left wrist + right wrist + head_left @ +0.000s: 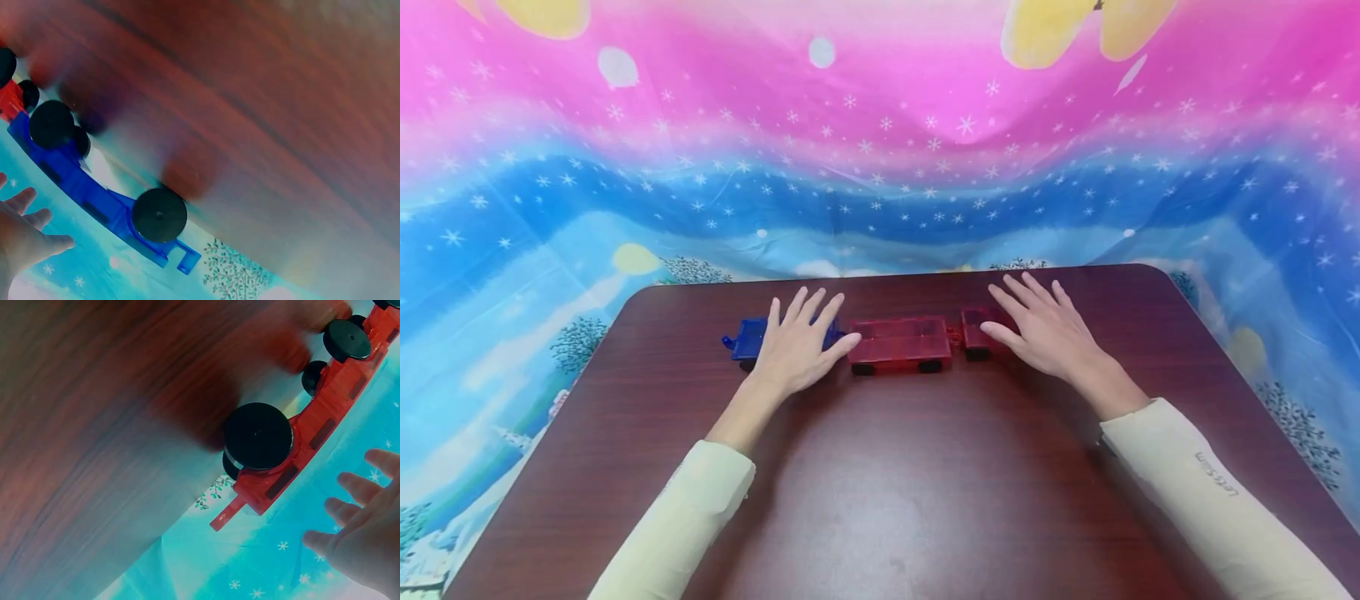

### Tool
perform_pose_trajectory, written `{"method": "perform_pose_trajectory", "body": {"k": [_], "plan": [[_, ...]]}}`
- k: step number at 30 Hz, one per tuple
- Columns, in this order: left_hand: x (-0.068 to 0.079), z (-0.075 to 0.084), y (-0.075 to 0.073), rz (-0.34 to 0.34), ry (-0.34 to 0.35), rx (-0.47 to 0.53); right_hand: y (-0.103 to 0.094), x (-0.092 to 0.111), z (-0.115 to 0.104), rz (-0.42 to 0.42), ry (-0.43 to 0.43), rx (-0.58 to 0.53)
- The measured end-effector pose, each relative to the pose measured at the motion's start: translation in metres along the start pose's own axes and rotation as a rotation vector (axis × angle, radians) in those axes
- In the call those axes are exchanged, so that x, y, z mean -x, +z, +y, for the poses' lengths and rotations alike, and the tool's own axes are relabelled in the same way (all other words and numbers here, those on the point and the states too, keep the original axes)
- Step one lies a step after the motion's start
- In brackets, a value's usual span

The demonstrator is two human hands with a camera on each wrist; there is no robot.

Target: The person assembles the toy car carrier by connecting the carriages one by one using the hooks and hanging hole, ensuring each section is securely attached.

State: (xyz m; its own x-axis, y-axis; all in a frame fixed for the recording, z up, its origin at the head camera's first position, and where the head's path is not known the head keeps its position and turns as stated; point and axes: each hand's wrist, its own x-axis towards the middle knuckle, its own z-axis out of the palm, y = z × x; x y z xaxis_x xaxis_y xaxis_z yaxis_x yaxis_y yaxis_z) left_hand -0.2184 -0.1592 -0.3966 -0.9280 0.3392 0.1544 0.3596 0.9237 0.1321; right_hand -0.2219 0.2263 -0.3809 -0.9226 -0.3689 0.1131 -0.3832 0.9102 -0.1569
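Observation:
A row of translucent toy wagons stands on black wheels toward the table's far side. At its left end is a blue wagon (pixel 748 340), in the middle a red wagon (pixel 899 342), at the right another red wagon (pixel 974 332). My left hand (pixel 797 343) is spread above the blue wagon and partly covers it in the head view. Likewise my right hand (pixel 1047 333) spreads its fingers over the right red wagon, hiding most of it. Both wrist views show a gap between the hand and the wagon (pixel 94 194). Neither hand holds anything.
The dark brown wooden table (pixel 880 483) has rounded far corners. A pink and blue snowflake-patterned cloth (pixel 880 183) hangs behind it and along both sides. A red coupling (pixel 955 336) sits between the two red wagons.

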Motion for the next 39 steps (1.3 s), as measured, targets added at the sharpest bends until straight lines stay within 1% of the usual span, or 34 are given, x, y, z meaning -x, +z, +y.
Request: {"method": "perform_pose_trajectory", "body": {"k": [6, 14, 19, 35, 39], "plan": [[-0.001, 0.01, 0.006, 0.006, 0.042, 0.001, 0.002, 0.002, 0.002, -0.009, -0.03, -0.005], [-0.005, 0.019, 0.006, 0.003, 0.081, -0.013, 0.006, 0.004, 0.004, -0.01, -0.06, -0.022], [-0.007, 0.025, 0.007, -0.014, 0.111, -0.03, 0.009, 0.005, 0.007, -0.013, -0.074, -0.024], [-0.016, 0.041, 0.018, -0.029, 0.244, -0.087, 0.015, 0.006, 0.01, -0.042, -0.094, -0.023], [-0.018, 0.045, 0.021, -0.044, 0.27, -0.096, 0.017, 0.006, 0.011, -0.047, -0.101, -0.023]]}}
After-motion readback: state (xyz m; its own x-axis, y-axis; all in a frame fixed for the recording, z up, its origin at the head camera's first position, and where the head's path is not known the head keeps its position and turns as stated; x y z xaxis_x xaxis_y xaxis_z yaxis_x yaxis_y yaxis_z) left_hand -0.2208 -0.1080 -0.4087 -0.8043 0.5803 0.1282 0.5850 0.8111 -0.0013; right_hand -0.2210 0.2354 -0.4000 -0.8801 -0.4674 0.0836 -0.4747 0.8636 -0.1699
